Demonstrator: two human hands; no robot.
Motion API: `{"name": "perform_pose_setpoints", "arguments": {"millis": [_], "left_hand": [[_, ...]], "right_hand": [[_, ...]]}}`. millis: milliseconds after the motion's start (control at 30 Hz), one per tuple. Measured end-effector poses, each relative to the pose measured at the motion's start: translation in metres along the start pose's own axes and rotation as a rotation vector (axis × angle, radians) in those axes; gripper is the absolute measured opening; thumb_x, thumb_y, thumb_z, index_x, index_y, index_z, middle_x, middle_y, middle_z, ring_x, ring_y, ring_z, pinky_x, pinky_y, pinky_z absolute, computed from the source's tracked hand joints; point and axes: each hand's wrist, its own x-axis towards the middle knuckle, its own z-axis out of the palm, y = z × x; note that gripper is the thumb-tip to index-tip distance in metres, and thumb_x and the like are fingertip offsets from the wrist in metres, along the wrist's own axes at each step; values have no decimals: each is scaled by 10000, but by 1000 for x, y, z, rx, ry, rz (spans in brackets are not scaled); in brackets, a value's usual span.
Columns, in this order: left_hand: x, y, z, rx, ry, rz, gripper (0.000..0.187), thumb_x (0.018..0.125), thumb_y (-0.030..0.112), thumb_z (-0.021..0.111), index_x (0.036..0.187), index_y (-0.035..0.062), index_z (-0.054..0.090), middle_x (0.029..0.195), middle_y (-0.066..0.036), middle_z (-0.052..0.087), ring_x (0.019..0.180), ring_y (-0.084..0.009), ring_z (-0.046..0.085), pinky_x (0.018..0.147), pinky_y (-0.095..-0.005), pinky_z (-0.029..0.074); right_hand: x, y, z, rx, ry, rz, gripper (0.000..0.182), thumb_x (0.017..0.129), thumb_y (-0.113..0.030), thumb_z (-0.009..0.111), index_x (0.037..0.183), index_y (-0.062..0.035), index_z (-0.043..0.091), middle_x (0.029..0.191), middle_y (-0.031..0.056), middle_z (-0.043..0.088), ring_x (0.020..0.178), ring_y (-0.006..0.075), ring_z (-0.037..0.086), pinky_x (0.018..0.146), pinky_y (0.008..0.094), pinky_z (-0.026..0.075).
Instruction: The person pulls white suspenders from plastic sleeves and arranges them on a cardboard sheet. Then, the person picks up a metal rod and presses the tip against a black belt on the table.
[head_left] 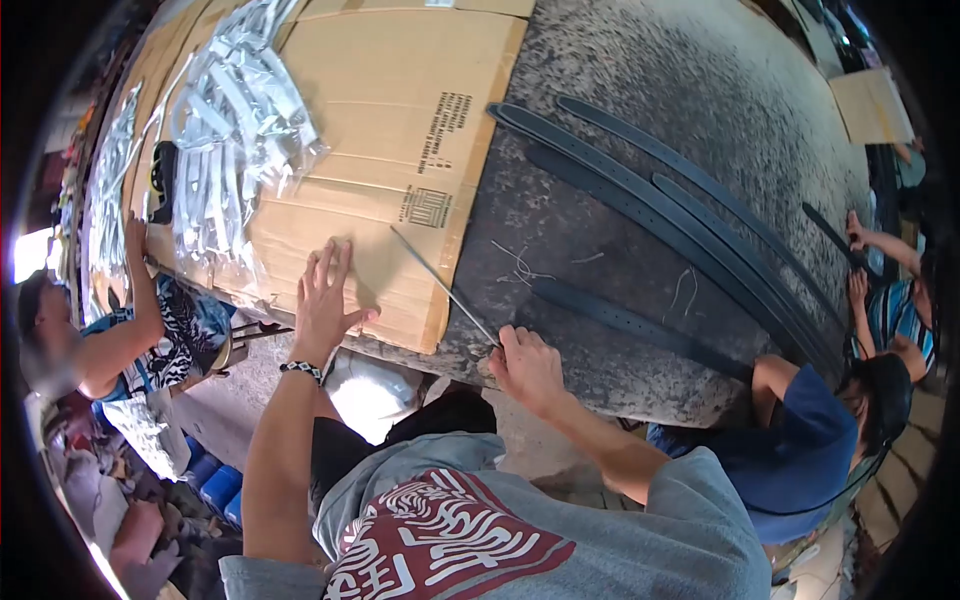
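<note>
My right hand (528, 368) is closed around one end of a thin, straight metal rod (440, 283) at the table's near edge. The rod slants away to the upper left, over the border of a flat cardboard sheet (385, 150). With fingers spread, my left hand (326, 298) is over the near part of the cardboard and holds nothing. Beyond it lie clear plastic bags of pale grey strips (245, 100). To the right of my right hand, a dark belt strap (640, 325) with punched holes lies on the dark tabletop (590, 260).
Several more dark belt straps (640, 205) stretch across the table's right side, near loose pale threads (522, 262). A person in blue (770, 450) sits close on my right, another in stripes (895, 315) farther off. On my left sits a person in a patterned top (180, 335).
</note>
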Motion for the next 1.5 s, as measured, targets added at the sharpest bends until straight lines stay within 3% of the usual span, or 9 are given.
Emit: {"name": "perform_pose_setpoints", "arguments": {"millis": [200,400,633,733,867,1233,1333,1500], "left_hand": [[0,-6,8,-1,14,6,1253,662,543,841,1648,258,121,1693,-67,161,1506,-420,237,1192,-592,299],[5,-10,15,-27,33,38,1263,653,524,850,1650,235,130,1690,-114,155,1503,-448,212,1206,-573,266],[4,-6,10,0,-26,30,1235,686,521,843,1650,211,136,1686,-149,156,1502,-460,196,1218,-567,243],[4,-10,15,-27,5,59,1242,684,525,844,1650,206,132,1686,-149,158,1502,-465,195,1218,-568,242],[6,-9,16,13,29,77,1246,674,593,816,1646,175,160,1683,-167,164,1492,-476,212,1214,-565,244],[1,-5,12,-47,52,71,1232,668,530,842,1645,187,174,1677,-175,186,1494,-472,215,1211,-572,248],[-1,-8,16,-60,61,84,1222,683,537,832,1647,189,165,1686,-168,166,1506,-472,193,1212,-578,239],[-3,-20,29,-82,102,141,1209,712,563,808,1650,191,142,1696,-168,134,1515,-477,167,1214,-590,209]], "right_hand": [[0,1,6,-59,36,-53,216,881,-210,680,919,-71,519,812,121,591,775,320,650,623,448,554],[-5,15,13,-50,207,-190,203,888,-212,685,834,-103,523,762,70,543,713,253,617,590,384,543],[-6,26,23,13,314,-268,226,821,-168,748,811,-106,531,729,54,543,669,237,613,556,370,513],[-8,28,20,1,306,-281,195,850,-193,721,832,-116,543,742,37,521,679,212,595,576,343,526],[-7,29,23,33,348,-273,188,848,-178,718,816,-109,546,739,42,530,686,215,599,588,344,527],[-12,26,16,128,336,-227,188,845,-161,720,806,-74,558,759,71,574,701,255,615,609,369,533],[-14,21,10,196,357,-170,169,852,-167,718,909,-55,606,769,85,583,713,286,618,621,391,532],[-6,21,-15,121,480,73,407,861,-162,708,1230,-30,598,861,121,586,763,317,619,664,427,527]]}}
